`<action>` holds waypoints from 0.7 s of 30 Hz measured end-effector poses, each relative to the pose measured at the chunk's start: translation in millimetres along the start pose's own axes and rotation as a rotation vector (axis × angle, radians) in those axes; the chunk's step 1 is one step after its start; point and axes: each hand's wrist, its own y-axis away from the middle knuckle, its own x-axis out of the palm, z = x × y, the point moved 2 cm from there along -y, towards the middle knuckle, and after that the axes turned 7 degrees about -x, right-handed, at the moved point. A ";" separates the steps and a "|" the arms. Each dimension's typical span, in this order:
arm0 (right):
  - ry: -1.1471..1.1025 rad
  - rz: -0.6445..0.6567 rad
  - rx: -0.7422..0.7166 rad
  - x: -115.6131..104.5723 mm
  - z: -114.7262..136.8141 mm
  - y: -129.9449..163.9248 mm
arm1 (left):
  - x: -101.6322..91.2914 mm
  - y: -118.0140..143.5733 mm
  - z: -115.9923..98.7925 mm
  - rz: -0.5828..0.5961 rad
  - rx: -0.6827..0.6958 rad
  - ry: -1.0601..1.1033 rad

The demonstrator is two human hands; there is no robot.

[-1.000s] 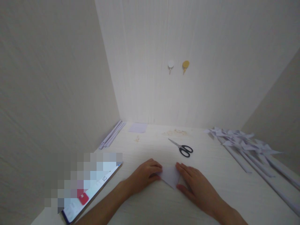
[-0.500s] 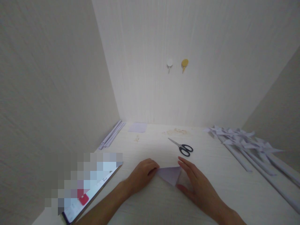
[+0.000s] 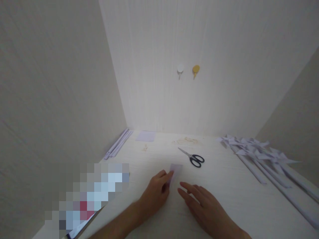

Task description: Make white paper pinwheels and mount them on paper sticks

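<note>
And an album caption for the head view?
A left hand holds paper, the right hand open nearby, scissors beyond.

I record dim, diffuse light, brightest on the table (image 3: 154, 159) at centre, greying toward upper left and right. Shadow lies within my left hand (image 3: 156, 189). The paper (image 3: 177, 169) is blurred; wide-angle stretching marks the margins; mosaic covers most of the phone (image 3: 81, 227), lower left.

- Two hands (image 3: 157, 190)
- One held paper (image 3: 177, 168)
- One paper square (image 3: 145, 135)
- One pair of scissors (image 3: 195, 160)
- Two hooks (image 3: 196, 69)
- One phone (image 3: 81, 227)
- At least three pinwheels (image 3: 256, 153)
- At least two paper rolls (image 3: 120, 144)
</note>
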 end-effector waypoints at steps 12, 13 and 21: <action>-0.064 0.020 0.048 -2.9 7.6 -10.0 | 9.8 8.4 -14.9 -0.035 -0.285 0.155; -0.098 0.018 0.068 -1.6 6.2 -9.9 | 10.1 8.9 -16.2 -0.025 -0.284 0.151; -0.387 -0.036 0.234 -7.8 2.6 -4.9 | 4.9 9.6 -16.4 -0.127 -0.166 -0.174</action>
